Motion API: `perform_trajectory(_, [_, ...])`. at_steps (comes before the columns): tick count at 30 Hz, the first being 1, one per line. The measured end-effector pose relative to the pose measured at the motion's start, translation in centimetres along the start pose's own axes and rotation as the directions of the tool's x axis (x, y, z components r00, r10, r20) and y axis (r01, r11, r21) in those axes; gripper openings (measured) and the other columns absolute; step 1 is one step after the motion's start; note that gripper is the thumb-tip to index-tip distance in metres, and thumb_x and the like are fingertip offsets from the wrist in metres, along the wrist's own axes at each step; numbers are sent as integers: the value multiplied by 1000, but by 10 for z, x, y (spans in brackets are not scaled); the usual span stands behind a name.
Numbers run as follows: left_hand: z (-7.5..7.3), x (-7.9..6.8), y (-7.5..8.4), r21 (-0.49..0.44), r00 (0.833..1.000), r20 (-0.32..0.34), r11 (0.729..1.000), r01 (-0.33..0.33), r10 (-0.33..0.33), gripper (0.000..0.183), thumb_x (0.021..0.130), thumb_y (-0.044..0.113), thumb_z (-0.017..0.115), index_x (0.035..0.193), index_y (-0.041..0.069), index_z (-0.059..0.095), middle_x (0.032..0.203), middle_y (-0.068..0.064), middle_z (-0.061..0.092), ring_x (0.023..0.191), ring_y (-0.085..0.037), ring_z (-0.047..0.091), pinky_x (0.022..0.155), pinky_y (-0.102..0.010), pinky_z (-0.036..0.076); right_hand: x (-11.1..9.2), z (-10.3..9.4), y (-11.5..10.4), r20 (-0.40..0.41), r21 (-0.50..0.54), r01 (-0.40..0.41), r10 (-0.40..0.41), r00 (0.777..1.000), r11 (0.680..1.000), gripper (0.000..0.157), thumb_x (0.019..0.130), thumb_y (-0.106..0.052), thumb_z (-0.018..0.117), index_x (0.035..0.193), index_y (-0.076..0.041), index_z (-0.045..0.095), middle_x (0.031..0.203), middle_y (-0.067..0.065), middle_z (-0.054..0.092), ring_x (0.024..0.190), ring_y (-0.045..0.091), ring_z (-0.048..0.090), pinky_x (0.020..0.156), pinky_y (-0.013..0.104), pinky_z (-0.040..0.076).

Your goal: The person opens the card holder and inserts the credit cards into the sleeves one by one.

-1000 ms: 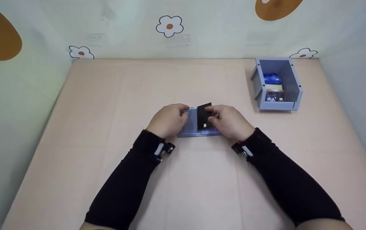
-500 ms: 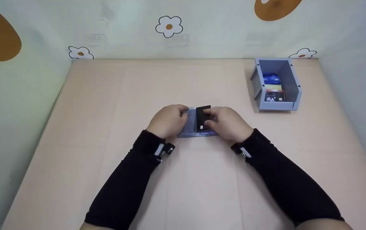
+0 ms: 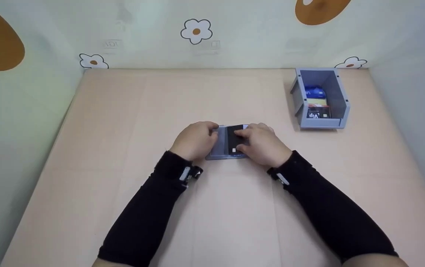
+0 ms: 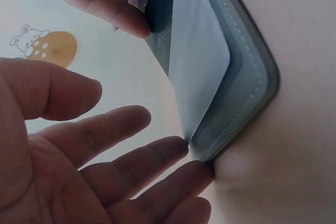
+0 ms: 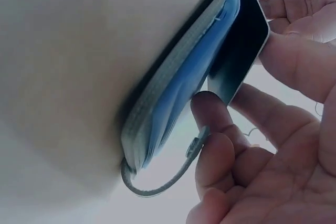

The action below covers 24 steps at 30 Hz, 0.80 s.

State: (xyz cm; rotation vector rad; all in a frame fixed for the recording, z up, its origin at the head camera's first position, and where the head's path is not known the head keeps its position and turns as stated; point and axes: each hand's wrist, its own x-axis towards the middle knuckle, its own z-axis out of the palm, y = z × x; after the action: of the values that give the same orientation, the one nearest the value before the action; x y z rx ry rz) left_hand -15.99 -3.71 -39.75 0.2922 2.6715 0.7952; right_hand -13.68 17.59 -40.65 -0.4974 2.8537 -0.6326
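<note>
A grey card holder (image 3: 218,147) with clear plastic sleeves lies opened out on the table. My left hand (image 3: 195,139) is at its left side; in the left wrist view its fingers are spread and loosely bent, with fingertips at the edge of the holder (image 4: 251,85). With thumb and fingers, my right hand (image 3: 266,144) holds a black bank card (image 3: 233,139) over the middle of the holder. Seen from the right wrist, the card (image 5: 242,43) stands tilted against the blue-tinted sleeves (image 5: 191,77). How far it sits inside a sleeve I cannot tell.
A grey open-fronted bin (image 3: 322,122) with several cards (image 3: 318,101) in it stands at the back right. A snap strap (image 5: 167,185) curls from the holder's right edge. Pale walls with printed flowers (image 3: 196,31) bound the table's back and sides.
My right hand has moved slightly left and down with the black card, which now lies lower and flatter over the holder. The left hand has stayed in place.
</note>
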Motion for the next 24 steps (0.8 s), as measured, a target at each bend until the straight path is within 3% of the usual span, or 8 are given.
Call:
perform_trajectory(9, [1, 0, -1, -4, 1000, 1, 1000, -5, 5, 43, 107, 29, 50, 146, 15, 64, 146, -6, 66, 122, -20, 63, 112, -43, 49, 0, 4, -1, 23, -29, 1, 0, 1000, 1000, 52, 97, -29, 73, 144, -9, 65, 119, 14, 66, 114, 35, 52, 103, 50, 36])
perform_trajectory(17, [0, 0, 0, -11, 1000, -2, 1000, -8, 8, 43, 107, 27, 50, 146, 15, 64, 147, -6, 65, 132, -22, 62, 116, -45, 47, -6, 2, -5, 8, -63, 33, -32, 999, 998, 47, 100, -30, 70, 140, -5, 68, 135, 15, 71, 126, 37, 56, 99, 51, 36])
perform_trajectory(24, [0, -1, 0, -10, 1000, -1, 1000, -2, 2, 43, 107, 28, 50, 146, 15, 64, 147, -6, 65, 132, -23, 61, 116, -45, 47, -9, -1, -11, 3, -67, -12, 12, 1000, 998, 40, 103, -27, 66, 136, -4, 70, 130, 11, 75, 117, 34, 61, 91, 46, 34])
